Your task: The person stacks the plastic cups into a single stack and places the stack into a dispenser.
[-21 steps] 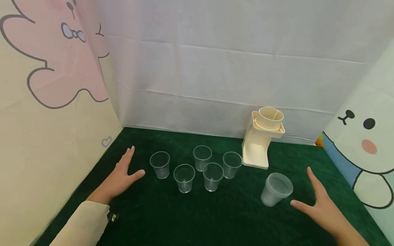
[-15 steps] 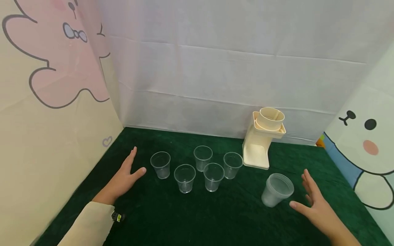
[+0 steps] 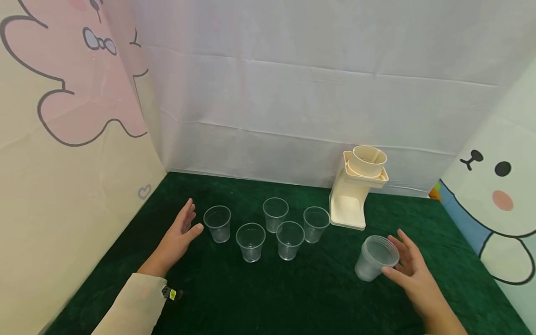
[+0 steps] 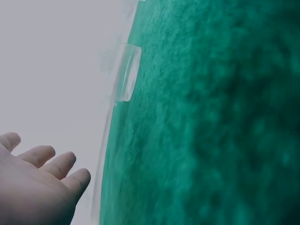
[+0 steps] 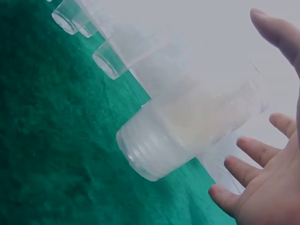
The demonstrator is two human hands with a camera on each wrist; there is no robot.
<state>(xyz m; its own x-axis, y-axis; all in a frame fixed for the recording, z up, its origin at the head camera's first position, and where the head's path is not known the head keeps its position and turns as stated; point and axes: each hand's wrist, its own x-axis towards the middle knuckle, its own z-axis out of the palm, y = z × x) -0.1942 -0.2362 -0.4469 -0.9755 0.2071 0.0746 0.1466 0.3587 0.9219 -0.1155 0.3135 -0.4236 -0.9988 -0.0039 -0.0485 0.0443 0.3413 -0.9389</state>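
Note:
Several nested clear plastic cups form a stack (image 3: 370, 266) on the green cloth, right of centre. My right hand (image 3: 414, 274) stands just right of it, fingers spread and thumb near the rim. The right wrist view shows a gap between the stack (image 5: 154, 140) and the fingers (image 5: 255, 152). On the left, my left hand (image 3: 173, 242) hovers with loosely bent fingers, holding nothing, beside the leftmost single cup (image 3: 219, 228). More single cups stand upright mid-table: two in front, a left one (image 3: 251, 249) and a right one (image 3: 289, 245), and two behind.
A cream-coloured stand with a round holder on top (image 3: 349, 200) is at the back right, behind the stack. Its base lies close to the rightmost single cup (image 3: 315, 228). A white curtain (image 3: 268, 139) closes off the back, with printed cloths at both sides.
My right hand has moved left to the cup stack, its fingers coming round the far side. My left hand has drifted slightly right toward the leftmost cup. The cups stay in place.

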